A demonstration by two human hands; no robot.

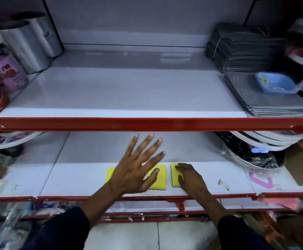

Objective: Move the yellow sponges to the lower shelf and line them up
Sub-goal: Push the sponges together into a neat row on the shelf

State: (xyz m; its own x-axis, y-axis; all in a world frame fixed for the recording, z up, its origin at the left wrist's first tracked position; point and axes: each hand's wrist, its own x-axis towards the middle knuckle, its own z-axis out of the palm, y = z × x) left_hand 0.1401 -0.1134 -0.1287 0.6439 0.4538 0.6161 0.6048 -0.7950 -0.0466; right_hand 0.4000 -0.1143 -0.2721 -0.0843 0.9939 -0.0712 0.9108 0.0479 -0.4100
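Note:
Three yellow sponges lie in a row on the lower shelf (85,177) near its front edge. The left sponge (110,175) and the middle sponge (158,181) are partly covered by my left hand (138,170), which hovers above them with fingers spread wide. My right hand (189,177) rests flat on the right sponge (174,175), its fingertips pressing the top. Neither hand grips anything. The upper shelf (121,91) holds no sponges in its middle.
Silver foil rolls (28,47) and a purple can (6,73) stand upper left. Grey cloth stacks (241,49) and a blue tub (275,85) sit upper right. Bagged dark items (251,156) and white plates (273,141) crowd the lower right. Red rails (147,123) edge each shelf.

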